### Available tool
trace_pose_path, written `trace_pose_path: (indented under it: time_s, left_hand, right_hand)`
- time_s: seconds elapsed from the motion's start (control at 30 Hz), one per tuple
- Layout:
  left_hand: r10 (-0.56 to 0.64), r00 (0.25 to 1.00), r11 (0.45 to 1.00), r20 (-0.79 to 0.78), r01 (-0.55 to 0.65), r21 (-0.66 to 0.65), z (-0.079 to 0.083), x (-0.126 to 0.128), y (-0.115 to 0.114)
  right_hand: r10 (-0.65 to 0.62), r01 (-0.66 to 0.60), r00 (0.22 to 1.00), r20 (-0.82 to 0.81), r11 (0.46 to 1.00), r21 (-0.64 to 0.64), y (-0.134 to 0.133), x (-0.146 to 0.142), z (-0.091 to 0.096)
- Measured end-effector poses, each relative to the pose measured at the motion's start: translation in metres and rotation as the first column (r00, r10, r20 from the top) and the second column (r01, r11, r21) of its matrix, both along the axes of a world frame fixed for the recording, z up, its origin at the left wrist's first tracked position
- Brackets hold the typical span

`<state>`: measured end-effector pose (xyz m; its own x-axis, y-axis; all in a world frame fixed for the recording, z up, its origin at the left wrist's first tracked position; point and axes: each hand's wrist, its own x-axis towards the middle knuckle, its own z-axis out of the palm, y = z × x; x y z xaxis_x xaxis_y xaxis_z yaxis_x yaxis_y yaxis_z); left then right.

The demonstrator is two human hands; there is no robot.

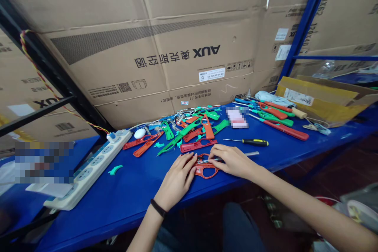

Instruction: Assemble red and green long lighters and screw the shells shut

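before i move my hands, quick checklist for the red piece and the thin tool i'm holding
1. Red plastic scissor-grip piece lying flat on the blue table: ok
2. Right hand holding the thin metal shaft: ok
3. Shaft tip contacting the piece: cannot tell, it is too small to see
4. Left hand touching the piece: cannot tell, it sits right at the edge
5. Yellow-and-black-handled screwdriver apart from both hands: ok
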<state>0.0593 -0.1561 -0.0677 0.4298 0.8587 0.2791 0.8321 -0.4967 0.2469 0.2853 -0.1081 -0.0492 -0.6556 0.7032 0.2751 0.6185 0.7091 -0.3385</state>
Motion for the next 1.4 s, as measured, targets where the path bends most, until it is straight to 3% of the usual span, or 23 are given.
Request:
trace_pose_path:
  time_s: [0.47,0.83,1.17,1.4]
  left_hand:
    - [0.078,0.994,0.992,0.07,-0.071,-0.104,-0.007,-0.008,-0.023]
    - [0.07,0.995,0.997,0.072,-0.069,-0.014,-0.008,-0.005,-0.023]
    - [0.073,0.997,0.997,0.04,-0.072,-0.034,-0.006,-0.003,-0.024]
    - [0.088,0.995,0.995,0.047,-0.086,-0.054,-0.003,-0.001,-0.024]
  right_hand:
    - [0.023,-0.024,0.998,-0.056,0.999,-0.028,0.013,0.002,-0.008]
    - [0.066,-0.075,0.992,-0.107,0.994,-0.082,0.015,-0.002,-0.006]
    - [0.081,-0.083,0.996,-0.028,0.995,-0.048,0.018,-0.001,-0.008]
    - [0.107,-0.11,0.991,-0.083,0.993,-0.03,0.016,0.001,-0.014]
